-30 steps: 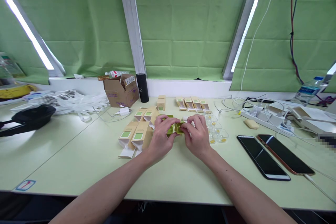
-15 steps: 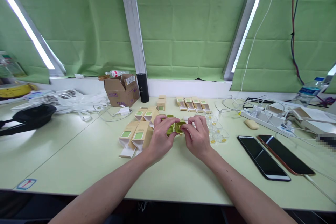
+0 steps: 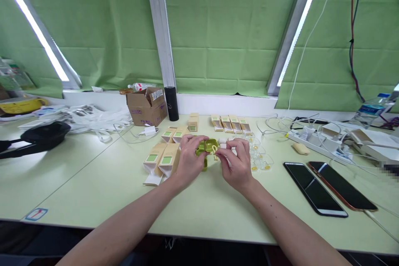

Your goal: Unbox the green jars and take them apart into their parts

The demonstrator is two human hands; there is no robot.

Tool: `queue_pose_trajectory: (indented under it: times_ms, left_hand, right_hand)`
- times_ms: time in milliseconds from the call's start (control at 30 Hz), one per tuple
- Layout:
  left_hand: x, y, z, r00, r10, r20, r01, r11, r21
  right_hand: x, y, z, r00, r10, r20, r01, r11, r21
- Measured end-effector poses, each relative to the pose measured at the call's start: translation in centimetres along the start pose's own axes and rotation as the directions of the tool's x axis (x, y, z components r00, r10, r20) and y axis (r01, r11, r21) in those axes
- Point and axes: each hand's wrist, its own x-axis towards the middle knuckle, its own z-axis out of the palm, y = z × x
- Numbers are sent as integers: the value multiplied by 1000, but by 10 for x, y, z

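My left hand [image 3: 191, 158] is closed on a small olive-green case [image 3: 208, 144], which stands open with its hollow inside showing. Between the thumb and fingertips of my right hand [image 3: 237, 160] is a small pale-yellow looped piece [image 3: 215, 150], just at the case's right edge. Another green part [image 3: 205, 164] shows below the case; whether it belongs to the same case I cannot tell. To the left of my left hand stand beige cartons [image 3: 168, 159] with green squares and white flaps folded out. Clear plastic pieces with yellow spots [image 3: 262, 161] lie to the right of my right hand.
Further back is a row of several beige cartons [image 3: 230, 123], with one more carton [image 3: 193, 121] beside it. A cardboard box [image 3: 146, 108] and a black cylinder [image 3: 171, 104] stand behind. Two phones [image 3: 314, 189] [image 3: 343, 185], a power strip [image 3: 321, 147] and cables occupy the right.
The green case has turned so its open inside shows more. My right hand has drawn the yellow looped piece into sight at its edge. The view has shifted slightly.
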Motion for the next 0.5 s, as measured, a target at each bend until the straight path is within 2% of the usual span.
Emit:
queue_pose_trajectory:
  times_ms: [133,233,367,500]
  left_hand:
    - [3,-4,1,987,-146,-63,143,989,-46]
    - [6,-7,0,972,-218,-93,211,974,-84]
    - [8,-10,-1,965,-238,-108,221,964,-149]
    - [8,-11,0,959,-266,-99,239,945,-224]
  right_hand:
    - [-2,6,0,999,36,10,-36,999,20]
    - [-5,11,2,985,96,141,-98,995,13]
    - [-11,14,10,935,133,329,-114,991,-76]
    - [-18,15,21,893,161,420,-99,981,-165]
